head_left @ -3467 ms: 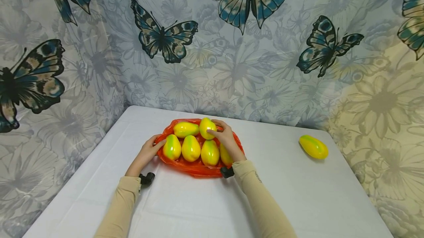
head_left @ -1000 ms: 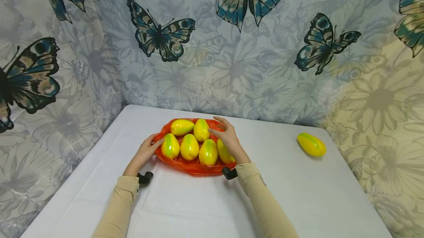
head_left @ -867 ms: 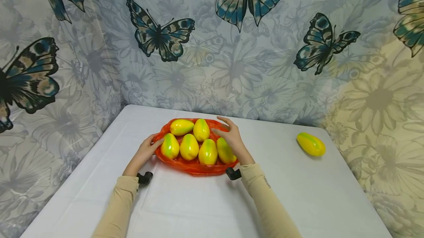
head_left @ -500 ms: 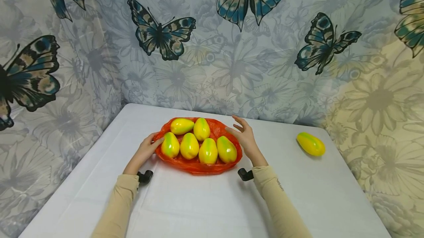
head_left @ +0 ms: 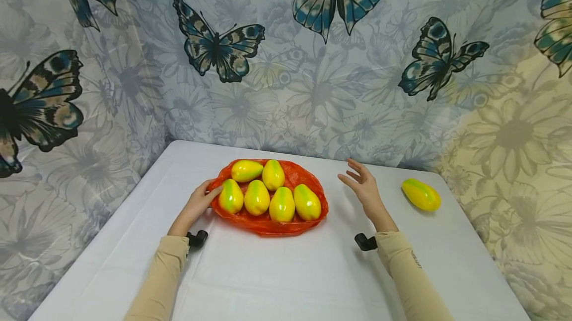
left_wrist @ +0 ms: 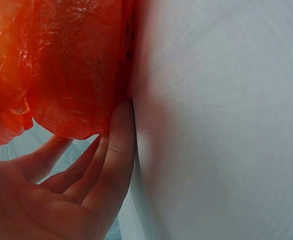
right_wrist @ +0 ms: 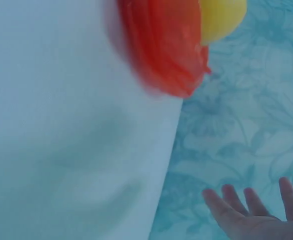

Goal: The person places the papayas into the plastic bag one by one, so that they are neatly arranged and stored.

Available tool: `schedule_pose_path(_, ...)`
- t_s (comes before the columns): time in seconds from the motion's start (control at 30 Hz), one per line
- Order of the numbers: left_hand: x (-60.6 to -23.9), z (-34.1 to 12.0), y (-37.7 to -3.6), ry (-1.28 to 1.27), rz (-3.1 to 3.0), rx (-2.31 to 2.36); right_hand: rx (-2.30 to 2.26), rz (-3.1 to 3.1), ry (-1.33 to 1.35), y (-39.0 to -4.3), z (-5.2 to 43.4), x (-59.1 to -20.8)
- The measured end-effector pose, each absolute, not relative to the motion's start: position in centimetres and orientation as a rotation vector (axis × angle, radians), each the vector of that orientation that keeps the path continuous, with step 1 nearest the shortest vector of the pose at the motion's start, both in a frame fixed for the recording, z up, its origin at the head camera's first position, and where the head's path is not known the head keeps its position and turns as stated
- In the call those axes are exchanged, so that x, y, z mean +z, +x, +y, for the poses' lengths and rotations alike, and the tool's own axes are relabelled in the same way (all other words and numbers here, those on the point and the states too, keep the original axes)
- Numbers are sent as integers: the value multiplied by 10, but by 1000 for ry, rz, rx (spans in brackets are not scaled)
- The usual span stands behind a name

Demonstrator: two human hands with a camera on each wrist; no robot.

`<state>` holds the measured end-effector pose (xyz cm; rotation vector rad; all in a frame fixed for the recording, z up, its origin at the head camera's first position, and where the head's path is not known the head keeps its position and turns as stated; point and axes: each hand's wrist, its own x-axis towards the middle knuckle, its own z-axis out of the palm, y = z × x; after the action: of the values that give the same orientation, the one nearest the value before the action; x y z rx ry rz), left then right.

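Note:
Several glossy yellow-green mangoes (head_left: 256,198) lie in a shallow tray covered with crinkled red plastic (head_left: 286,229), in the head view. My left hand (head_left: 197,203) grips the tray's left side, thumb at the rim by the leftmost mango and fingers low along the outside. In the left wrist view its fingers (left_wrist: 117,155) press against the red plastic, close to the tabletop. My right hand (head_left: 364,189) hovers right of the tray, fingers spread and holding nothing. Another mango (head_left: 421,195) lies by itself on the table's right, beyond that hand.
The table wears a white cloth (head_left: 268,276). Its far edge meets a wall hanging (head_left: 313,97) of butterflies and flowers. Black wrist-worn devices (head_left: 366,242) stick out from both wrists.
My right hand has let go of the back-row mango, which stays in the tray, and has moved right toward the lone mango. The left hand keeps its place.

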<state>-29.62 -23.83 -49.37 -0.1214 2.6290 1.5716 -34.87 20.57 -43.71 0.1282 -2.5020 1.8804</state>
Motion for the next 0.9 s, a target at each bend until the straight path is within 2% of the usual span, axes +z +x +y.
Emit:
schedule_pose_path(0.53, -496, -238, -297, -126, 2603, 1623, 1729, -2524, -43, -332, 295, -428)
schedule_pose_path(0.9, -497, -237, -297, -153, 2603, 1617, 1607, -2456, -118, -324, 346, -435)
